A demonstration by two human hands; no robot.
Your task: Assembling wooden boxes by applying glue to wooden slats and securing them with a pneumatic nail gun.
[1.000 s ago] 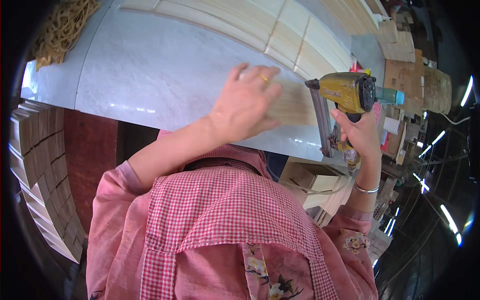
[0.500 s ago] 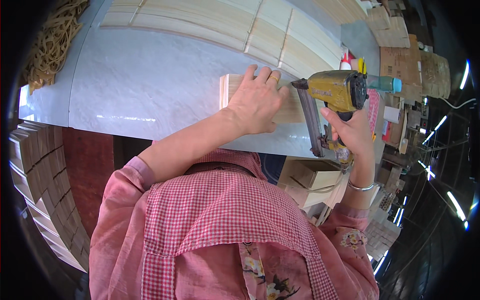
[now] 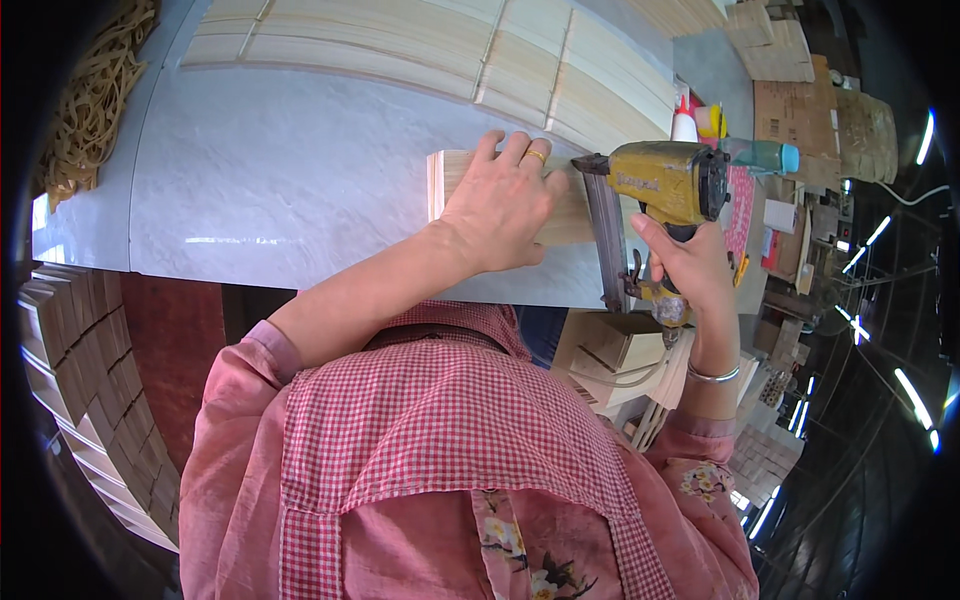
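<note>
A pale wooden box (image 3: 571,214) lies on the grey marbled tabletop, part of it hidden under my left hand. My left hand (image 3: 503,205) spans it from above, fingers over the far edge and thumb on the near side. In my right hand (image 3: 690,262) is a yellow and black nail gun (image 3: 655,180), the fingers wrapped round its handle. Its nose meets or nearly meets the box's right end; contact is hard to tell. The long dark magazine runs down toward the table's near edge.
Bundled wooden slats (image 3: 400,55) lie along the far side. Tan rubber bands (image 3: 95,115) are heaped far left. A red-tipped white bottle (image 3: 684,124) and a teal bottle (image 3: 765,156) stand beyond the nail gun. Stacked wooden pieces (image 3: 95,350) are at lower left, an open wooden box (image 3: 640,350) below right.
The whole view has shifted slightly, so everything sits a little further left. My hands keep the same holds on the box and the nail gun.
</note>
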